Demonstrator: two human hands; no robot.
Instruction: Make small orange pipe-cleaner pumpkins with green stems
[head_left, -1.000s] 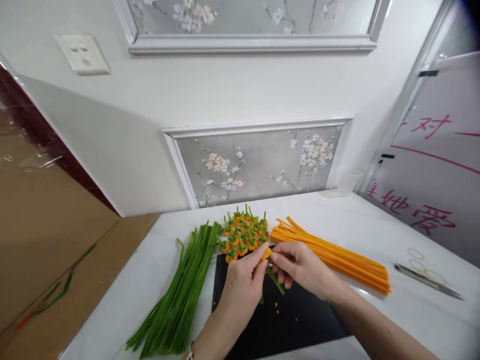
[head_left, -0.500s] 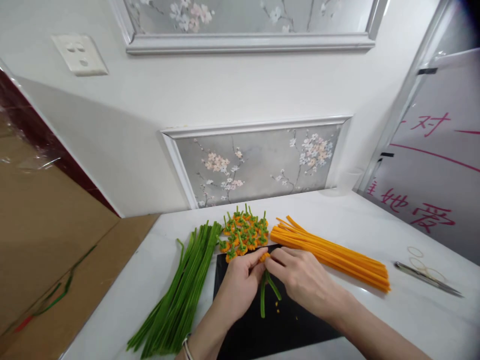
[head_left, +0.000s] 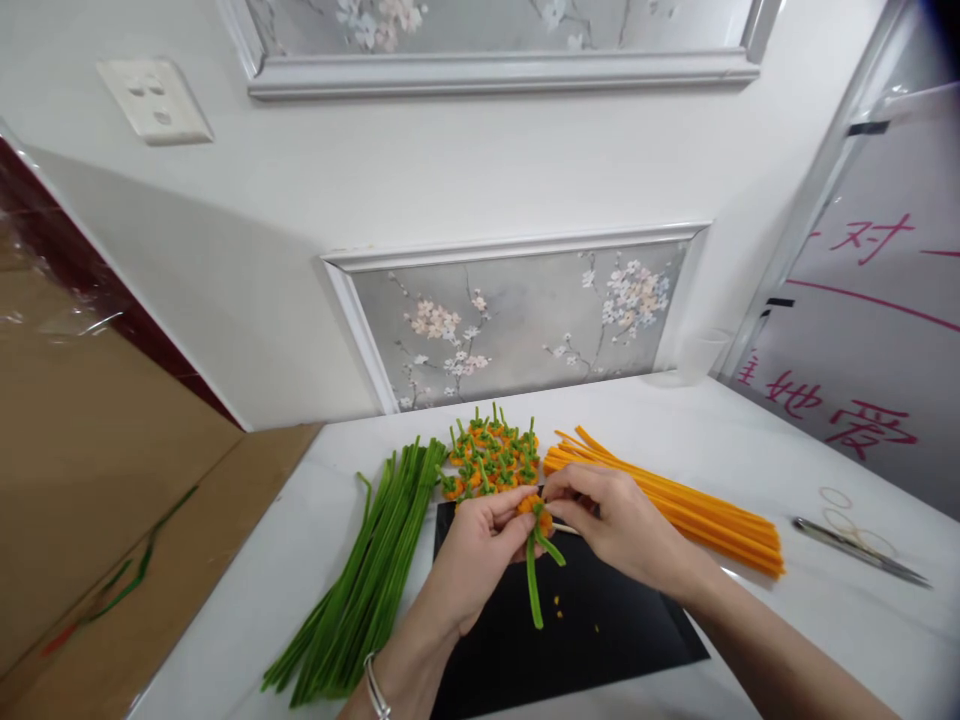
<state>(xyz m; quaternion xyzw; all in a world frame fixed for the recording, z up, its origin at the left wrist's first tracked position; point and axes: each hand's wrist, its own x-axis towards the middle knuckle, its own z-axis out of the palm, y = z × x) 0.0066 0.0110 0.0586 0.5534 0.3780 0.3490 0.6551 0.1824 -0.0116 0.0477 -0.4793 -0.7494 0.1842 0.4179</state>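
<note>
Between the thumb and fingers of my left hand is a small orange pipe-cleaner fruit, its two green pipe-cleaner ends hanging down over the black mat. My right hand is pinched closed at the fruit's upper right edge; its fingertips partly hide what they grip. A pale thin strip shows just below the right fingers. Right behind my hands stand several finished orange fruits with green tops and upright stems.
A bundle of green pipe cleaners lies left of the mat, an orange bundle to the right. Farther right are tweezers and thin rings. A clear cup stands by the wall; cardboard borders the table's left side.
The orange fruit has been turned so its green centre shows more. My right hand has shifted slightly up and its fingers have drawn to the fruit's upper right edge.
</note>
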